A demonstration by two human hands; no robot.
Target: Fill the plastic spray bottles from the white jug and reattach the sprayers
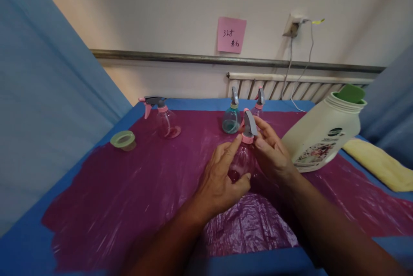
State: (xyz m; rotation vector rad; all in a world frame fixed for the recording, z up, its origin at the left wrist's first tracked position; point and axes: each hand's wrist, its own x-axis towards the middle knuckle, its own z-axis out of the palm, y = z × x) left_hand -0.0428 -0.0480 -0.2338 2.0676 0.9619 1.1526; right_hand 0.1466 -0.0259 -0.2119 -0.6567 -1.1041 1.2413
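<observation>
A small clear pink spray bottle (241,162) stands on the magenta plastic sheet (129,190) in the middle of the table. My left hand (219,177) wraps round its round body, index finger reaching up to the pink collar. My right hand (271,149) grips the bottle from the right, fingers on the grey and pink spray head (249,126). The bottle stands upright between both hands.
Another pink spray bottle (164,119) stands at the back left, a teal one (231,119) and a third pink one (260,101) behind my hands. A green cap (123,139) lies left. A large white jug (325,131) leans at the right beside a yellow cloth (377,162).
</observation>
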